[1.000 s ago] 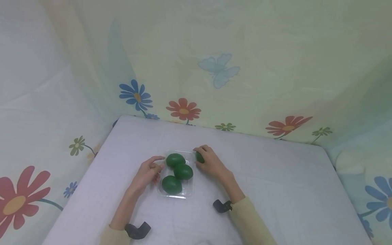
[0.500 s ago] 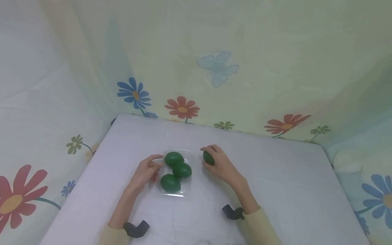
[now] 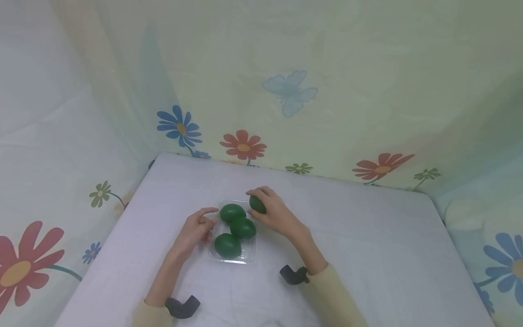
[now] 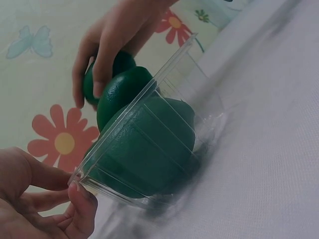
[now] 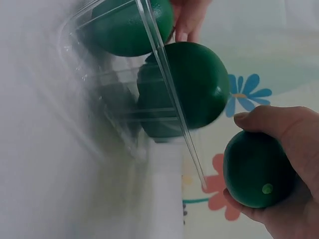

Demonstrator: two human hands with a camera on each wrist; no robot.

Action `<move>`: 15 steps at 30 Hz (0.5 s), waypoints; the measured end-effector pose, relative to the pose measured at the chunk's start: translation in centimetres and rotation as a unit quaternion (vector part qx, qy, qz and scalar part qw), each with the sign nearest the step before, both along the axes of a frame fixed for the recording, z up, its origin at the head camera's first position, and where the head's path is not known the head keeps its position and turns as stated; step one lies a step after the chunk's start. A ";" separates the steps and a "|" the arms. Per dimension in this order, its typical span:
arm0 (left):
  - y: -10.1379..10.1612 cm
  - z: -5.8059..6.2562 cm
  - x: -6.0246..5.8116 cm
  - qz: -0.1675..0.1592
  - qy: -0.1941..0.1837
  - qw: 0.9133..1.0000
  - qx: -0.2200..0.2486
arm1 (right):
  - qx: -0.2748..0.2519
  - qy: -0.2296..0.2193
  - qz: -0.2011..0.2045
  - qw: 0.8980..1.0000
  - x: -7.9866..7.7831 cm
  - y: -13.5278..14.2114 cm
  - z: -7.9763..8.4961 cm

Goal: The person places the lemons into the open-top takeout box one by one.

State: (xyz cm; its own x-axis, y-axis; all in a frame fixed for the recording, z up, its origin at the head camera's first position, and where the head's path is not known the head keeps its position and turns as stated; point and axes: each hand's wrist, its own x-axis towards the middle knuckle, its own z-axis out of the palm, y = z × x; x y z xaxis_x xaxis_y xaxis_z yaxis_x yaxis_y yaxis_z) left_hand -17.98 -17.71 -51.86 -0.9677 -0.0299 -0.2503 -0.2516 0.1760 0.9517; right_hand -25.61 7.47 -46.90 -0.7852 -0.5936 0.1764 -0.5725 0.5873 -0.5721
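A clear plastic container [image 3: 234, 261] stands on the white table with three smooth dark green limes in it: a far lime [image 3: 232, 212], a middle lime [image 3: 244, 228] and a near lime [image 3: 227, 245]. My left hand [image 3: 196, 231] pinches the container's rim at the left side, thumb and fingertips meeting there in the left wrist view. Over the far right corner, my right hand [image 3: 277, 214] grips another lime [image 5: 259, 169], thumb on one side and fingers on the other. That lime is above rim height and apart from the others; a pale stem spot shows on it.
The white-covered table [image 3: 367, 245] extends to both sides and behind the container. A flower-printed cloth [image 3: 327, 118] hangs along its back and sides. Black mounts, one on the left wrist [image 3: 182, 307] and one on the right wrist [image 3: 293, 274], stick out near the sleeves.
My right hand with its lime first shifted right, away from the container, then came back left and up over its far right corner. The left hand stays at the rim.
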 end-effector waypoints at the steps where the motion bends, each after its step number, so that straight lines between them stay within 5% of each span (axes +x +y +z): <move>1: 0.0 0.0 0.0 0.000 -0.001 1.000 0.000 | 0.002 -0.003 0.005 1.000 -0.2 -0.4 -0.1; 15: -0.1 0.0 0.0 -0.003 0.001 1.000 -0.007 | 0.040 -0.017 0.031 0.999 -0.3 -2.8 -1.5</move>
State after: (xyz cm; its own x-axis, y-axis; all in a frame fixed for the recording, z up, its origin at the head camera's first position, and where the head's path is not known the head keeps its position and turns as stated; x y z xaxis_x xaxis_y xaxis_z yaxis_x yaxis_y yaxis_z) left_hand -17.97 -17.78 -51.81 -0.9681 -0.0271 -0.2489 -0.2495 0.1901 0.9495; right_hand -25.93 4.65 -48.37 -0.7506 -0.6532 0.1001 -0.5910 0.5957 -0.5439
